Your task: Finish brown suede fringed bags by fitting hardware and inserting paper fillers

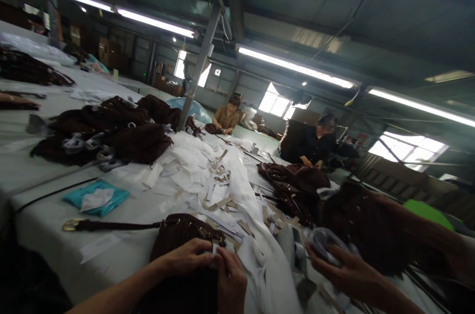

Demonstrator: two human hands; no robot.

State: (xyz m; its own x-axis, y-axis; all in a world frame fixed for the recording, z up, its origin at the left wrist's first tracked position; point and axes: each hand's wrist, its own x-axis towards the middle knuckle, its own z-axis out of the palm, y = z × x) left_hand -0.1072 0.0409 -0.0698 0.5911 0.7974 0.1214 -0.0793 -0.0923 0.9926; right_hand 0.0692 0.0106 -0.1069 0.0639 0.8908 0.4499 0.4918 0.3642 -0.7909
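A dark brown handbag [181, 230] with metal eyelets along its top lies at the table's near edge. Its strap [115, 226] stretches left across the table and ends in a gold-coloured buckle [70, 225]. My left hand [189, 255] is closed in a pinch at the bag's eyelet edge. Beside it my right hand [230, 274] is closed too, fingertips almost touching the left ones. Between the fingertips of both hands shows a small white piece [215, 248], too small to make out further. The bag's lower part is dark and partly covered by my hands.
To the right, a co-worker's hand [341, 264] holds a roll of clear tape or wrap beside another brown bag [363, 225]. White paper [189, 156] and card strips [222, 202] litter the table's middle. A teal packet [118, 198] and piled brown bags [137, 143] lie left, near a post [200, 67].
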